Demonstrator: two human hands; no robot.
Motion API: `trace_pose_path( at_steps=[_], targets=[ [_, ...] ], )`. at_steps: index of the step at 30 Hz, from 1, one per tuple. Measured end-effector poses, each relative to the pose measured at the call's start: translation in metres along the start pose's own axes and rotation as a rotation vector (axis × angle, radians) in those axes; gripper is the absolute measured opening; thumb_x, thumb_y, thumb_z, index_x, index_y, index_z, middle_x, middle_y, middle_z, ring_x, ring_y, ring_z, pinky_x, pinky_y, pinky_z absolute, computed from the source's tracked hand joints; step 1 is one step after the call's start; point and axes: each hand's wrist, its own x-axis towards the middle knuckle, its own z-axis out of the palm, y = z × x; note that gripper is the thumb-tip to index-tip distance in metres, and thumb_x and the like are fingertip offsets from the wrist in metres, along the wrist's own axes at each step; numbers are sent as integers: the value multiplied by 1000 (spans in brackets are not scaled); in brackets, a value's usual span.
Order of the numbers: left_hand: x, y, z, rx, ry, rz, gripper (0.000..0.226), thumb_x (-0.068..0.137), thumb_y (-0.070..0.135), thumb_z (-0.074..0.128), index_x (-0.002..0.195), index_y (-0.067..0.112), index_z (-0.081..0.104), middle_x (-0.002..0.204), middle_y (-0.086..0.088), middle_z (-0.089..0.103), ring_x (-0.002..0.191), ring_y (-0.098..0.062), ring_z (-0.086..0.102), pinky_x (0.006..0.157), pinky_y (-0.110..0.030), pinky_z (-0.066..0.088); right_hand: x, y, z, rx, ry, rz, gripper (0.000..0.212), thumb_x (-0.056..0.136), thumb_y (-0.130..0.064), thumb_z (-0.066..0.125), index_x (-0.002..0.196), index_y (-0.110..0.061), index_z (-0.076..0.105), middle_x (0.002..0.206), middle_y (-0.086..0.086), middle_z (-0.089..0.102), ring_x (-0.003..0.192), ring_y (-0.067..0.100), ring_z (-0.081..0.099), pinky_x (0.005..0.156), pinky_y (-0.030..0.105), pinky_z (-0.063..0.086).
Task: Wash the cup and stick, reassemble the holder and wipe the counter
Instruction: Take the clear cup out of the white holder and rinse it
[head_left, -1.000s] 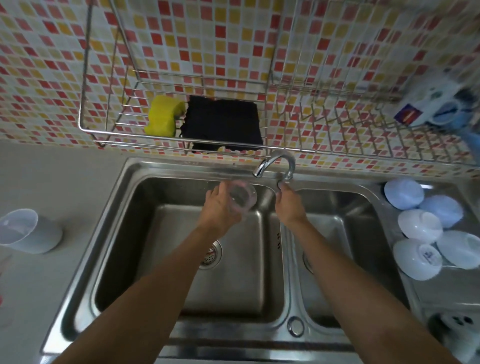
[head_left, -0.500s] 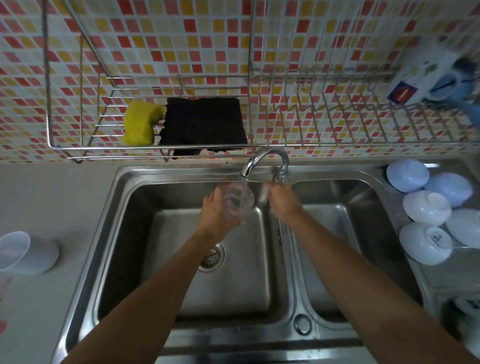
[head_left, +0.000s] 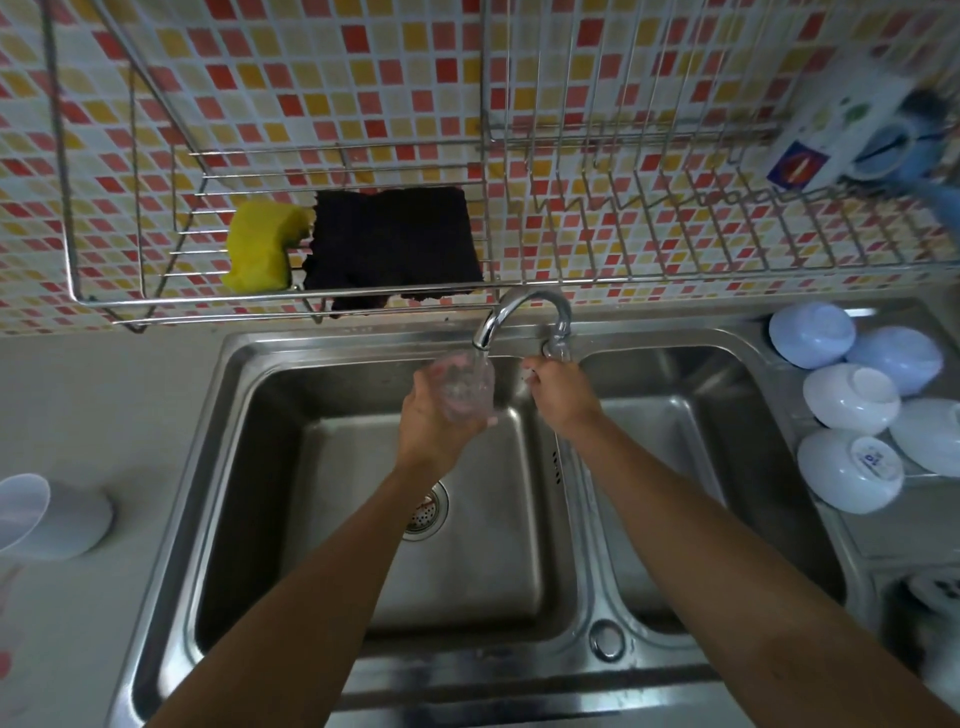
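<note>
Cup (head_left: 464, 385) sits in your left hand (head_left: 435, 422), clear plastic, held over the left basin of the sink (head_left: 244, 415) with its mouth tipped up toward the spout of the tap (head_left: 524, 312). Your fingers wrap round the cup's lower body from the left and underneath, closed snug on it; the rim sticks out past your fingertips, right under the spout. Water runs from the spout into the cup.

Your right hand (head_left: 560, 395) is just beside the cup on its right, apart from it, curled closed at the tap's base where the handle is. Grip detail on the handle is hidden by your knuckles, so you cannot tell exactly how it is held.

Worktop (head_left: 93, 405) lies left of the sink, with a pale tumbler (head_left: 49, 517) on its side near the left edge, well apart from both hands. Wire rack (head_left: 519, 280) hangs on the tiled wall above the tap; a yellow sponge (head_left: 262, 247) and a dark cloth (head_left: 392, 244) lie on it, touching each other. White bowls (head_left: 852, 410), upside down, are stacked right of the right basin. Stick not visible here.
</note>
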Motion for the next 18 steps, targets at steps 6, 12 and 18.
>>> trace_pose_path(
  at_steps=[6,12,18],
  targets=[
    [-9,-9,-3,123,-114,9,80,56,22,93,121,21,47,119,7,61,106,-13,60,76,-14,46,-1,0,0,6,19,-1,31,92,0,49,113,-14,67,103,15,71,92,31,67,81,32,51],
    [-5,-9,0,147,-101,-24,84,54,28,93,122,15,45,119,-1,61,109,-20,58,88,-36,52,-1,1,-1,52,23,-9,21,89,-6,58,107,-13,68,99,11,72,89,28,67,81,35,54],
    [-7,-9,-5,121,-81,26,76,57,23,91,120,23,48,122,5,61,111,-16,59,92,-35,52,-2,4,-7,312,259,181,14,92,-10,60,104,-14,56,88,7,71,76,22,65,68,24,48]
  ],
)
